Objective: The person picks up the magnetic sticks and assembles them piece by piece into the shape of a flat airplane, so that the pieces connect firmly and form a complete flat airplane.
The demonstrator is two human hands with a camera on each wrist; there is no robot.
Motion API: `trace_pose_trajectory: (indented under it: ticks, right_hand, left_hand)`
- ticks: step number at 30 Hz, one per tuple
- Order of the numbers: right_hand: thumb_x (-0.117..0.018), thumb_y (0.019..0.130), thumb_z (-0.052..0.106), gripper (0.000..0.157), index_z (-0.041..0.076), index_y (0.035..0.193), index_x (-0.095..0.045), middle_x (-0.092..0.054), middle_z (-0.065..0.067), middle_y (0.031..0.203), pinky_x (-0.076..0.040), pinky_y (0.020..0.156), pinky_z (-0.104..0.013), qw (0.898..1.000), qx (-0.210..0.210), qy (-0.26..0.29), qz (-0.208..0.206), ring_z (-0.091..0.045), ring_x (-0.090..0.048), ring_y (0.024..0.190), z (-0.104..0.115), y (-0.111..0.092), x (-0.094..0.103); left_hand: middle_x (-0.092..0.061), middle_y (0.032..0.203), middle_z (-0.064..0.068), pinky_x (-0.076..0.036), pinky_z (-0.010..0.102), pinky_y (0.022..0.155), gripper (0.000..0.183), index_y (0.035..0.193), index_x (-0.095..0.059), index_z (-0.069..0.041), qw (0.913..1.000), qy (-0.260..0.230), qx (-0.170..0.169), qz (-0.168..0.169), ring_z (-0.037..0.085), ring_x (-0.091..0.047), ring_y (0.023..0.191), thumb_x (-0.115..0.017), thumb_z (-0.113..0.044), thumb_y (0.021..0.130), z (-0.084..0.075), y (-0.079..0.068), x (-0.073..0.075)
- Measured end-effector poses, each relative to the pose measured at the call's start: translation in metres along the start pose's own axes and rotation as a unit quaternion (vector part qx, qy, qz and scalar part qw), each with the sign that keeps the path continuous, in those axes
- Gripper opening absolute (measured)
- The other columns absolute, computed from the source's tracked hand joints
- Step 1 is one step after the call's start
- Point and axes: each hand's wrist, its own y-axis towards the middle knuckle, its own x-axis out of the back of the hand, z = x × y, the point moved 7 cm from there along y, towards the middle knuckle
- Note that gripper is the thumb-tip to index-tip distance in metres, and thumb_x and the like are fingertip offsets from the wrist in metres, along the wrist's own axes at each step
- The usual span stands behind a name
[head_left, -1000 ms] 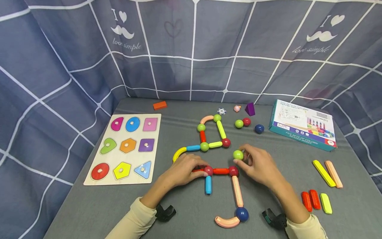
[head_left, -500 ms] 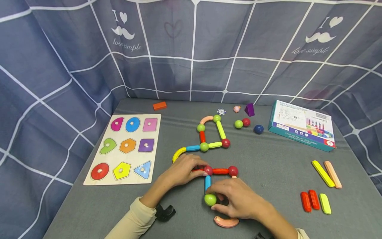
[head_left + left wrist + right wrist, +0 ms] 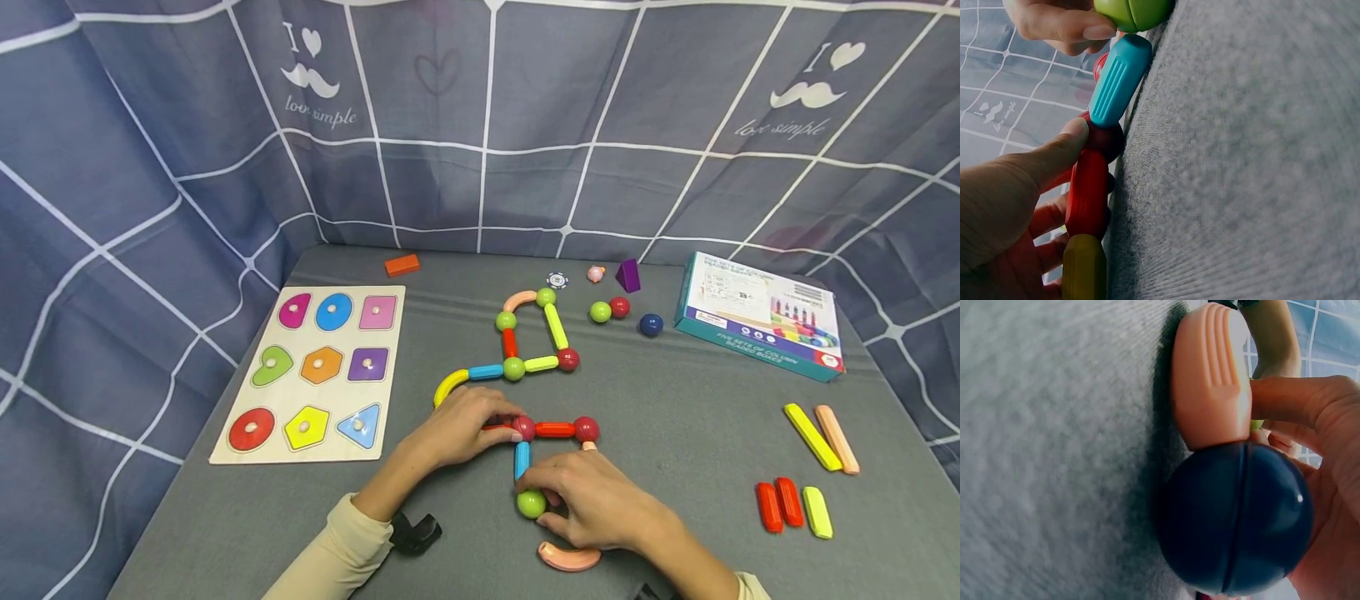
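Observation:
My left hand (image 3: 467, 423) holds a red ball (image 3: 525, 427), its thumb pressed on the ball in the left wrist view and its other fingers behind the red stick (image 3: 1088, 194). A blue stick (image 3: 1121, 81) runs from that ball toward me. At its near end my right hand (image 3: 600, 502) pinches a green ball (image 3: 532, 503) between thumb and fingers. Another red stick (image 3: 555, 430) links the held red ball to a second red ball (image 3: 587, 430). Beneath my right hand, a dark blue ball (image 3: 1235, 519) and a curved peach stick (image 3: 568, 557) lie joined on the cloth.
Farther back lies a joined figure of balls and sticks, with a green ball (image 3: 513, 368) at its lower corner. A shape puzzle board (image 3: 217, 446) lies left. A teal box (image 3: 757, 317), loose balls and several loose sticks, including a yellow one (image 3: 812, 437), are at right.
My right hand has carried the green ball from right of the second red ball, leftward and toward me, to the blue stick's near end. My left hand has stayed in place.

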Motion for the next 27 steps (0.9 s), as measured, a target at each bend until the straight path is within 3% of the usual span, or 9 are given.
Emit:
trace_pose_trajectory:
  ticks: [10, 19, 27]
  right_hand:
    - [-0.078, 0.072, 0.019, 0.034, 0.031, 0.099, -0.064, -0.048, 0.018, 0.073, -0.031, 0.055, -0.01, 0.999, 0.038, 0.003, -0.011, 0.009, -0.04, 0.063, 0.0069, 0.0009, -0.0016]
    - [-0.076, 0.077, 0.017, 0.034, 0.031, 0.106, -0.063, -0.052, 0.022, 0.084, -0.035, 0.062, -0.011, 0.999, 0.04, 0.009, -0.032, 0.008, -0.046, 0.071, 0.0063, 0.0011, 0.002]
    - [-0.075, 0.078, 0.019, 0.033, 0.029, 0.107, -0.063, -0.053, 0.021, 0.083, -0.036, 0.06, -0.013, 0.999, 0.033, -0.001, -0.02, 0.006, -0.046, 0.069, 0.006, 0.0017, -0.0021]
  left_hand:
    - [-0.06, 0.088, -0.013, -0.039, 0.021, 0.067, 0.032, 0.113, -0.07, -0.022, 0.9999, -0.005, 0.012, 0.002, 0.005, -0.051, 0.074, -0.062, -0.042, 0.09, 0.0017, -0.0004, -0.0005]
    - [-0.059, 0.088, -0.013, -0.038, 0.023, 0.069, 0.032, 0.114, -0.07, -0.021, 0.9998, -0.004, 0.017, 0.009, 0.006, -0.051, 0.076, -0.06, -0.042, 0.091, 0.0017, -0.0006, -0.001]
    - [-0.061, 0.09, -0.011, -0.038, 0.021, 0.067, 0.028, 0.112, -0.071, -0.021, 0.9998, -0.012, 0.012, 0.005, 0.008, -0.052, 0.075, -0.063, -0.039, 0.091, 0.0013, -0.0006, -0.0011]
